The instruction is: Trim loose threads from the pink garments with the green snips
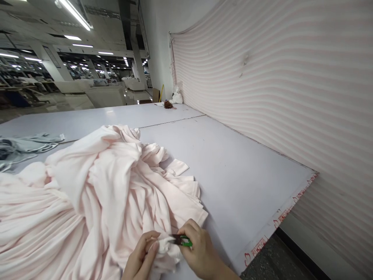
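Observation:
A large heap of pale pink knit fabric (99, 194) lies bunched in folds across the lower left of the table. My left hand (141, 256) pinches a small gathered fold of it at the heap's near edge. My right hand (198, 249) grips a pair of green-handled thread snips (182, 241), whose dark blades point at that same fold. The two hands are close together, and the fabric partly hides my left fingers.
The pale grey cutting table (227, 167) ends in a red-marked edge at the right, beside a wall of pink-striped fabric (276, 89). Grey fabric (29, 146) lies at the left. A brown tuft (168, 104) and white bundle (177, 97) sit far off.

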A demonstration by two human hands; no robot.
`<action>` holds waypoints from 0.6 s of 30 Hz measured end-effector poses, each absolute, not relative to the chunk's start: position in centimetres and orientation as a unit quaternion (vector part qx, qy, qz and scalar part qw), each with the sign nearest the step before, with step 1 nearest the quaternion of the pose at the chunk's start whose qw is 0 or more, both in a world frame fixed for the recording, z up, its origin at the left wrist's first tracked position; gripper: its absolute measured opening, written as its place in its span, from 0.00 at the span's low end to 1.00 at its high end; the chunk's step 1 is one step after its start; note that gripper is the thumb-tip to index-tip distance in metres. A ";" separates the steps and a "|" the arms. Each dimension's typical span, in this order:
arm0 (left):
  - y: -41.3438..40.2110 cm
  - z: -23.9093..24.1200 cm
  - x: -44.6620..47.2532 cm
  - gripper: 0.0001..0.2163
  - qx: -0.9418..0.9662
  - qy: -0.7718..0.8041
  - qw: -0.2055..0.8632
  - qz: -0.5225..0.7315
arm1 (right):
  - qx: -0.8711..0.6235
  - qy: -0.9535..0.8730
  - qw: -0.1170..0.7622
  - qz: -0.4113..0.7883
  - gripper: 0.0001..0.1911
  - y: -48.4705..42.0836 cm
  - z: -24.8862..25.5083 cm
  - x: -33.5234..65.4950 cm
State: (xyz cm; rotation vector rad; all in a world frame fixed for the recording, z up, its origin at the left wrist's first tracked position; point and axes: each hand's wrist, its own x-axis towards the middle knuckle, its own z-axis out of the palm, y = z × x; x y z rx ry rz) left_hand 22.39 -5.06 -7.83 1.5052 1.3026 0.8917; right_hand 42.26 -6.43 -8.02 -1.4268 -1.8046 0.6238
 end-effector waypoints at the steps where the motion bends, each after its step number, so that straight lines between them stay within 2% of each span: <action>1: -4.8 -7.6 22.3 0.19 0.602 0.529 0.482 0.353 | -0.544 -0.713 0.368 0.247 0.14 -6.4 -7.8 42.4; 4: -4.3 -7.1 22.2 0.20 0.586 0.532 0.497 0.356 | -0.518 -0.747 0.349 0.230 0.15 -6.4 -7.0 42.5; 8: -3.9 -5.9 22.7 0.20 0.590 0.536 0.480 0.367 | -0.518 -0.745 0.356 0.225 0.08 -6.0 -6.7 42.1; 13: -2.9 -4.4 22.0 0.21 0.601 0.533 0.481 0.351 | -0.518 -0.734 0.368 0.242 0.07 -5.6 -7.2 43.1; 15: -2.4 -4.4 20.1 0.20 0.600 0.555 0.455 0.353 | -0.541 -0.730 0.333 0.251 0.10 -5.5 -8.0 44.3; 18: -1.5 -5.3 16.0 0.18 0.612 0.603 0.324 0.395 | -0.593 -0.752 0.202 0.206 0.18 -5.3 -9.7 46.1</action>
